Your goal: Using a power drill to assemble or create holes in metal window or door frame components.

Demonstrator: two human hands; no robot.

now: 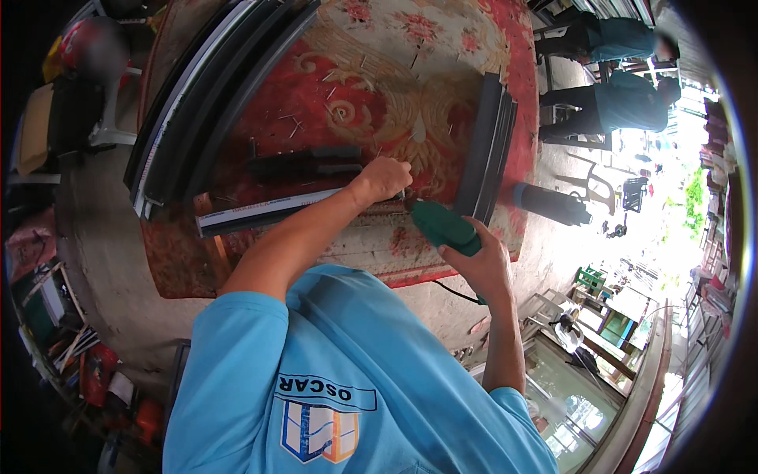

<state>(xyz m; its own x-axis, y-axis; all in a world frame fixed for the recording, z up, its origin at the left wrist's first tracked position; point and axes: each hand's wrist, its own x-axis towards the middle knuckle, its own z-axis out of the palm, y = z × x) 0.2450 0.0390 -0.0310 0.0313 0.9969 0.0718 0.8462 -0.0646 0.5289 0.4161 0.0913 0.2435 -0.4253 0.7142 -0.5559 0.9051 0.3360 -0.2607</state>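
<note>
In my right hand [483, 261] is a green corded power tool [444, 227], drill-like in shape, with a black cord hanging below it. Its tip points left, close to the end of a long metal profile [268, 212] with white printed film on its side. My left hand [382, 180] is closed, its fingers curled, over that end of the profile. Whatever it pinches is hidden. The profile lies along the near side of the table, partly behind my left forearm. Just beyond it are short black profile pieces [308, 162].
A red floral cloth [347, 253] covers the table. Long dark profiles [229, 103] are stacked at the left, and more dark profiles [483, 150] lie at the right. Small sticks or fasteners are scattered between them. Two people [624, 103] stand beyond the table's right side; a chair [588, 182] is nearby.
</note>
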